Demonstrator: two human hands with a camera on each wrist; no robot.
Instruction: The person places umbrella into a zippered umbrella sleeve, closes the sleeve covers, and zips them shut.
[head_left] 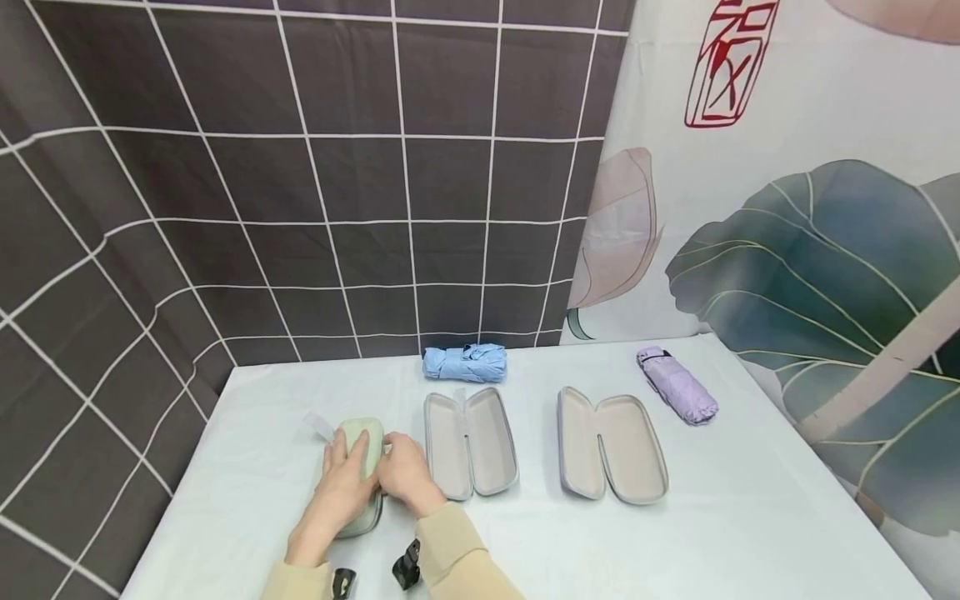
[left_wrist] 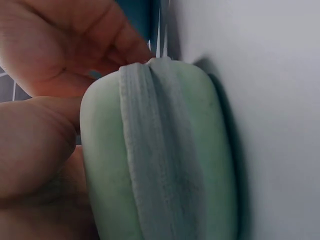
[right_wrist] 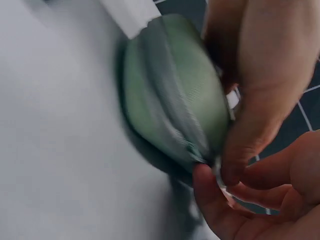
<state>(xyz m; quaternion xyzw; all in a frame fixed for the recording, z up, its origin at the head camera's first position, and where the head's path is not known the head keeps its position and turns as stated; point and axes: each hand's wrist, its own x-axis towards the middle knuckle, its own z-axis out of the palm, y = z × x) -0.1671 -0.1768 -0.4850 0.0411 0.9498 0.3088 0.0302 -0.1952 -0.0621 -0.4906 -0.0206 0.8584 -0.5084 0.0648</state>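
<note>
A light green zippered case (head_left: 364, 521) lies on the white table, at the left in the head view. My left hand (head_left: 341, 492) rests across its top, the fingers fairly straight and the thumb along the near right side. At the case's right side, my right hand (head_left: 407, 471) pinches the zipper pull (right_wrist: 192, 150) between thumb and fingertip. Seen from the left wrist, the grey-green zipper band (left_wrist: 150, 150) runs round the side of the case. A white tag (head_left: 318, 427) sticks out at the case's far left.
Two open cases with beige linings, a middle case (head_left: 491, 442) and a right-hand case (head_left: 633, 450), lie on the table (head_left: 570, 550). Behind them is a folded blue umbrella (head_left: 465, 363); a folded purple umbrella (head_left: 677, 387) lies farther right. A dark gridded curtain (head_left: 360, 183) hangs behind.
</note>
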